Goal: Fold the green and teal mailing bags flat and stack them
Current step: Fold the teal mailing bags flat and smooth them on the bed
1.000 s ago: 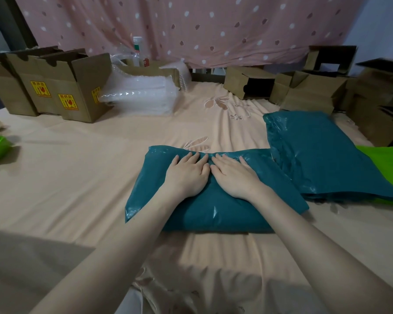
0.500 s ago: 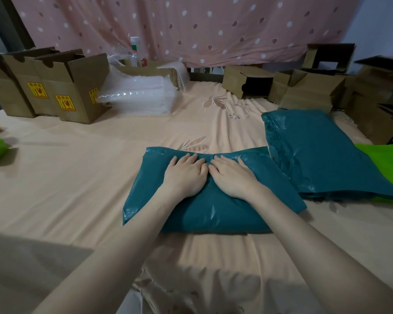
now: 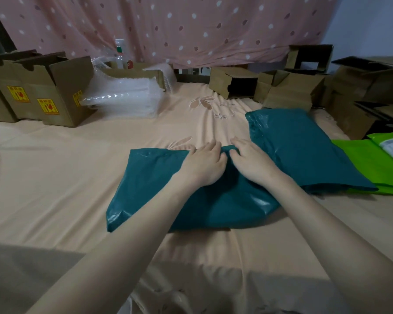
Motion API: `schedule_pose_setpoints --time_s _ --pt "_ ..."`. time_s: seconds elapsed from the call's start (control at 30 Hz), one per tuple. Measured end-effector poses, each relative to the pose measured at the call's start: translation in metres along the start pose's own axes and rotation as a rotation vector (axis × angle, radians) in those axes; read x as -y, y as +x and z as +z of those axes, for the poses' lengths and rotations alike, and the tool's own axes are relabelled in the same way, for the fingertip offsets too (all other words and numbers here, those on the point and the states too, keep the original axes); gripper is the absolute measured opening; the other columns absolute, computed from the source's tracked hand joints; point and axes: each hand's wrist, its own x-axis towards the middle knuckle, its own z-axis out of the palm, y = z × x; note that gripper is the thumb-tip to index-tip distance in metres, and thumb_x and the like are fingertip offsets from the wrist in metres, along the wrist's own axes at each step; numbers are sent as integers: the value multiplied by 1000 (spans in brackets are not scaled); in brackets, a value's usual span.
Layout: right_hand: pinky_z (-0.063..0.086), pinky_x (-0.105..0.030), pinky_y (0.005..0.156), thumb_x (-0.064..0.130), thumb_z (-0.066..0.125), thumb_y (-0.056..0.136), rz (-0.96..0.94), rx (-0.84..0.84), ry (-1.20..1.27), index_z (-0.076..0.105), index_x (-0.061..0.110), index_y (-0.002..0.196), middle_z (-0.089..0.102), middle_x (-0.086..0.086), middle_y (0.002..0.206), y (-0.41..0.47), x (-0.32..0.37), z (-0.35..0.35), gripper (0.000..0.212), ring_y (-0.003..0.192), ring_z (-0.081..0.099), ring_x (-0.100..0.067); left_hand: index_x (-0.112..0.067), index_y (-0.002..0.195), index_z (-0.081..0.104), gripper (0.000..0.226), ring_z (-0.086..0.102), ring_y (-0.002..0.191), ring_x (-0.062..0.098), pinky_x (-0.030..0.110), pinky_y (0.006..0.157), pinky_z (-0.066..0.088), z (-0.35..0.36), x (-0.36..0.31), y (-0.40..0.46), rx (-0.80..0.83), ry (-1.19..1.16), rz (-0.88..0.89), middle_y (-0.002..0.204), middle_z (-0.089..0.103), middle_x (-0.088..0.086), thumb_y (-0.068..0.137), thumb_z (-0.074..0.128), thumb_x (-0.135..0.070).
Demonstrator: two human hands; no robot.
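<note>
Head view: left hand (image 3: 204, 165) and right hand (image 3: 251, 162), fingers curled, grasp the teal bag's (image 3: 159, 184) far edge mid-bed (image 3: 55, 177).

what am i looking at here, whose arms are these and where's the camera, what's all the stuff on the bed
No machine here: a camera worn on a person's head looks down at their own arms. The left hand and right hand lie side by side on a puffy teal mailing bag, fingers curled at its far edge. It lies on a peach sheet. To the right lies a second teal bag over green bags. Cardboard boxes and bubble wrap line the back.
</note>
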Motion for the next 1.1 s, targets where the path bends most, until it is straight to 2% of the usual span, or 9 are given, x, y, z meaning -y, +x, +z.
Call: schedule_pose_setpoints --time_s 0.1,0.23,0.4,0.53,0.73,0.9,0.97,1.03,1.1 --pt "30 -37 105 22 30 99 -13 52 -50 48 4 124 45 -13 139 -1 -16 10 36 131 38 -29 -6 127 41 38 28 139 23 47 111 16 17 -9 6 38 -37 -20 147 35 10 100 21 -24" --pt "8 -42 118 27 21 102 1 169 -125 26 7 145 17 -10 157 -1 -31 28 48 145 13 -19 -11 145 26 48 15 145 17 41 115 10 33 -10 6 58 78 -36 157 17 4 101 19 -27" --pt "-3 -43 119 27 13 102 -24 196 -250 16 9 149 14 -8 158 -2 -38 40 50 146 10 -18 -17 147 25 49 15 145 17 39 116 8 36 -10 4 57 115 -40 157 19 -1 100 18 -28" --pt "-3 -45 118 25 12 102 -40 188 -300 18 9 148 15 -9 158 -3 -38 42 49 146 10 -20 -18 146 30 48 17 144 16 39 116 8 38 -10 4 51 121 -54 155 24 -1 100 19 -28" --pt "-3 -48 118 24 12 101 -43 184 -304 36 10 139 23 -13 154 -1 -38 42 47 144 16 -24 -18 144 35 48 17 144 17 40 116 8 40 -10 7 63 123 -66 156 23 0 99 19 -29" --pt "-5 -45 118 26 14 102 -14 182 -239 29 13 144 20 -15 155 -4 -34 40 47 145 13 -25 -15 147 26 49 13 145 23 43 116 5 40 -10 6 76 100 -83 157 17 7 99 19 -27" --pt "-5 -42 118 27 18 102 -14 167 -163 28 13 145 21 -16 155 -5 -30 36 47 145 14 -25 -15 149 18 51 9 146 24 43 116 2 35 -9 6 70 -29 -89 158 13 9 99 21 -25" --pt "6 -37 118 25 32 100 -5 117 18 32 15 144 32 -12 151 -8 -27 30 46 143 20 -24 -17 149 17 53 4 146 21 40 116 -3 26 -9 5 46 -295 -107 159 9 7 97 25 -20" --pt "30 -31 104 21 48 93 48 48 199 43 19 137 48 -9 139 -11 -23 20 44 134 34 -26 -16 148 25 51 6 146 17 37 118 -4 15 -5 1 -45 -502 -116 158 12 5 97 29 -17"
